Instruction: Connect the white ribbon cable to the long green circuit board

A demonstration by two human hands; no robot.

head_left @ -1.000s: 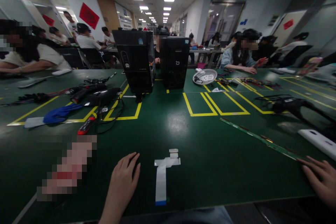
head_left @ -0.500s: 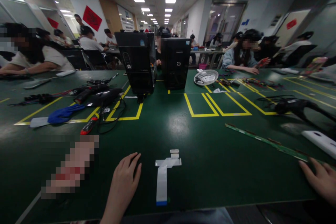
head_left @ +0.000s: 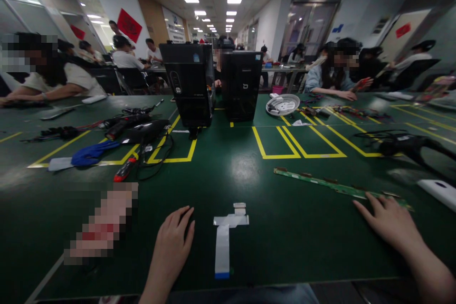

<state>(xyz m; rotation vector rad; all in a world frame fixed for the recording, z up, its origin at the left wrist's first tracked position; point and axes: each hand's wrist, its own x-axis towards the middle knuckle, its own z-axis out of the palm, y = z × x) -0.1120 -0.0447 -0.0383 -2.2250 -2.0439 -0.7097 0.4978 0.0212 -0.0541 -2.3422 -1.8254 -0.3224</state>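
My left hand (head_left: 171, 247) lies flat on the green table (head_left: 285, 237), fingers stretched out, holding nothing. Just right of it is a white T-shaped flat ribbon cable (head_left: 224, 242) with a blue end. My right hand (head_left: 390, 221) rests palm down, fingers spread, its fingertips touching the near end of a long thin green circuit strip (head_left: 331, 184) that runs across the table towards the left.
Two black computer towers (head_left: 213, 83) stand in the middle, beyond yellow tape boxes (head_left: 281, 145). Tools, cables and a blue cloth (head_left: 90, 152) lie at left; a white fan grille (head_left: 283, 103), a black device (head_left: 402, 145) and a white part (head_left: 438, 187) at right. Other people sit around.
My right hand has slid left across the table, and the green circuit strip has moved left with it. My left hand has stayed put.
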